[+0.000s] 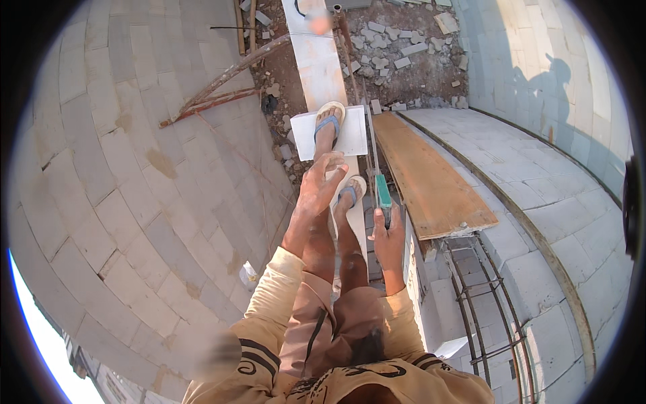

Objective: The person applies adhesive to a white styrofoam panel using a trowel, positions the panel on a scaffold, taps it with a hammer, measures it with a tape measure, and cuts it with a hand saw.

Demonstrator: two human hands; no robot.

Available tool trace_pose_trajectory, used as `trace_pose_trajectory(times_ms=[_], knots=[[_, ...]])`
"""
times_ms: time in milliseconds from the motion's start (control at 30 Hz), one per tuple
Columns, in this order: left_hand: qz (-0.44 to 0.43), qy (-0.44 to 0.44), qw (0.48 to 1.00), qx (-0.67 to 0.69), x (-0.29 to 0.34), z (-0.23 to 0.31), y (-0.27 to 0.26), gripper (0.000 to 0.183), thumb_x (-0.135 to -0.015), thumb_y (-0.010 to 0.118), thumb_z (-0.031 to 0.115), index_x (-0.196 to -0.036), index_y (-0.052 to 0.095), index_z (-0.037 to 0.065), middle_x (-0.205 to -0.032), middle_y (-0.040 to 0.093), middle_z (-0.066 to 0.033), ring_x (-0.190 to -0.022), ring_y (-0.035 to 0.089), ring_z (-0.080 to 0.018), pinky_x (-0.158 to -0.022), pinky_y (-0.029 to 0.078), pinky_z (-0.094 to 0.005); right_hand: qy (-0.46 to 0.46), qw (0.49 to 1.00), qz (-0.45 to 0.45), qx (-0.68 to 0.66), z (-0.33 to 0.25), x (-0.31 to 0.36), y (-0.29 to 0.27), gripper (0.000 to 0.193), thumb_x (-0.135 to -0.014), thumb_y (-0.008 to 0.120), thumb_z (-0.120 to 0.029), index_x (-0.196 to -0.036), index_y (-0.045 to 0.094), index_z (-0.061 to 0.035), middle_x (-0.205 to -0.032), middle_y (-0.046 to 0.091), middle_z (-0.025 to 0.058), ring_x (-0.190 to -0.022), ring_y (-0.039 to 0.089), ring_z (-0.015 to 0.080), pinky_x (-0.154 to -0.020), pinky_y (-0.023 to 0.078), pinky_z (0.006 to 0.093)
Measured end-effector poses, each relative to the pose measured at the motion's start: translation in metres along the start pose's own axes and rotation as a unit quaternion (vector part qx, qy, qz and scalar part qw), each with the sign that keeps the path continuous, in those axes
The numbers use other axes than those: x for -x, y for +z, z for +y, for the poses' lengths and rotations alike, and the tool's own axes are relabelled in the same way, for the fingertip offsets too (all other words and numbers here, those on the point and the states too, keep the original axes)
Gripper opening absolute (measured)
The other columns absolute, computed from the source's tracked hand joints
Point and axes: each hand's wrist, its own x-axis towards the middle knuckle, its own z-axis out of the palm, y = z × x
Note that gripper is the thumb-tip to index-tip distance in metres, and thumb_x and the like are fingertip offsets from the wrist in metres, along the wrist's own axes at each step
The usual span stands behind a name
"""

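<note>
My left hand (323, 182) is raised in front of my legs, fingers bent and thumb drawn in toward them. Whatever may lie in its fingers is too small to make out. To its right, my right hand (388, 242) is closed around a narrow green tool (383, 191) with a dark lower part, held upright. Its exact kind does not show. Beneath both hands runs a long pale plank (323, 71). One of my sandalled feet rests on a white block (301, 135) lying across the plank; the other stands nearer, on the plank.
A block wall (134, 168) rises on the left, with rusty metal poles (229, 73) beside it. Broken block pieces (390, 50) litter the ground ahead. To the right are an orange-brown board (427, 178), a steel rebar cage (481, 296) and a pale block ledge (518, 161).
</note>
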Motion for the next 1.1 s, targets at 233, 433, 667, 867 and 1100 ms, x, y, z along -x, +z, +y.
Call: trace_pose_trajectory(times_ms=[233,433,667,867,1100], knots=[[0.049,0.008,0.999,-0.021,-0.033,-0.009,0.057,0.049,-0.097,0.069,0.038,-0.134,0.062,0.006,-0.134,0.063,-0.0189,-0.124,0.062,-0.0355,-0.106,0.048,-0.0429,-0.083,0.993,0.028,0.081,0.016,-0.056,0.043,0.048,-0.109,0.052,-0.035,-0.143,0.053,-0.0009,-0.121,0.069,0.0255,-0.112,0.067,0.0433,-0.095,0.051,0.0465],[0.01,0.07,0.997,-0.004,-0.043,0.009,0.062,0.044,-0.096,0.071,0.037,-0.128,0.067,0.007,-0.133,0.063,-0.0182,-0.126,0.059,-0.0378,-0.11,0.046,-0.0454,-0.02,0.997,0.011,0.079,0.009,-0.065,0.057,0.042,-0.107,0.056,-0.023,-0.14,0.054,0.0019,-0.124,0.07,0.0239,-0.114,0.069,0.0377,-0.094,0.052,0.0413],[-0.034,0.048,0.998,-0.017,-0.045,0.004,0.063,0.037,-0.095,0.071,0.034,-0.125,0.07,0.012,-0.13,0.066,-0.0141,-0.126,0.061,-0.0333,-0.108,0.047,-0.0426,-0.019,0.999,-0.01,0.046,0.013,-0.066,0.067,0.044,-0.101,0.062,-0.02,-0.137,0.056,0.0041,-0.123,0.071,0.0219,-0.116,0.069,0.0295,-0.096,0.052,0.0396],[-0.035,0.078,0.996,-0.008,-0.045,0.004,0.066,0.032,-0.095,0.07,0.031,-0.117,0.073,0.008,-0.122,0.071,-0.0143,-0.122,0.063,-0.035,-0.106,0.048,-0.044,-0.029,0.998,-0.01,0.049,0.016,-0.064,0.068,0.049,-0.098,0.067,-0.024,-0.136,0.056,0.0041,-0.121,0.072,0.0218,-0.114,0.069,0.03,-0.097,0.051,0.0408],[-0.028,0.078,0.996,-0.027,-0.041,-0.001,0.072,0.029,-0.093,0.07,0.029,-0.114,0.075,0.009,-0.122,0.072,-0.0126,-0.121,0.063,-0.0351,-0.106,0.048,-0.0457,-0.003,1.0,-0.002,-0.018,0.015,-0.061,0.068,0.056,-0.097,0.067,-0.031,-0.14,0.053,0.0024,-0.126,0.069,0.0246,-0.119,0.067,0.0356,-0.097,0.051,0.042]])
